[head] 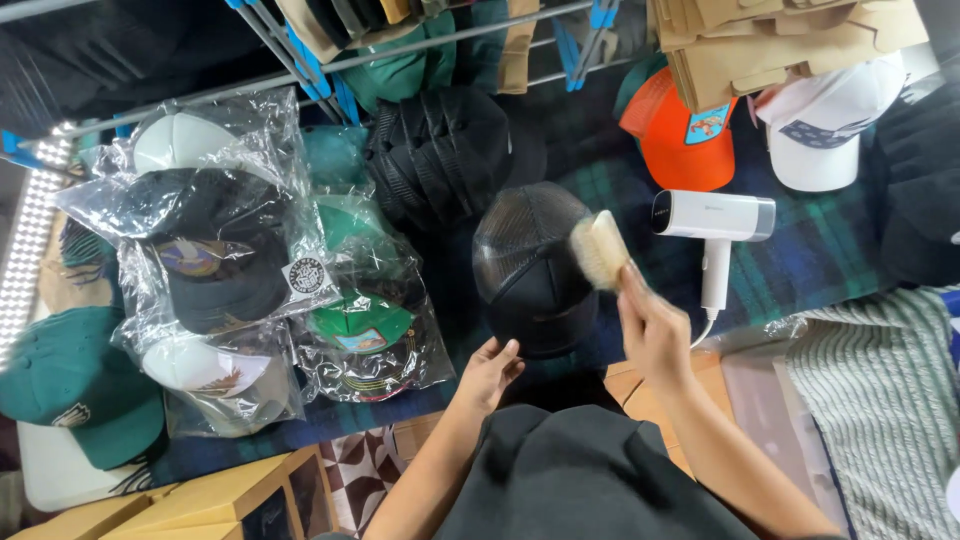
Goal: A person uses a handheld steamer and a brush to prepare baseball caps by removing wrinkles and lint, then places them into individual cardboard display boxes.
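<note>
Head view shows the right hand clamped on a pale bristle brush pressed against a black mesh-backed cap, while the left hand, fingers loosely apart, touches the cap's near edge. Left of that hand lie clear plastic bags of caps, one bearing a round black-and-white sticker. Just right of the brush hand lies a white handheld steamer.

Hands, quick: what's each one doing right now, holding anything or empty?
Left hand: open, fingertips touching the edge of the black cap, not gripping it.
Right hand: closed around a pale bristle brush, held against the cap.
</note>
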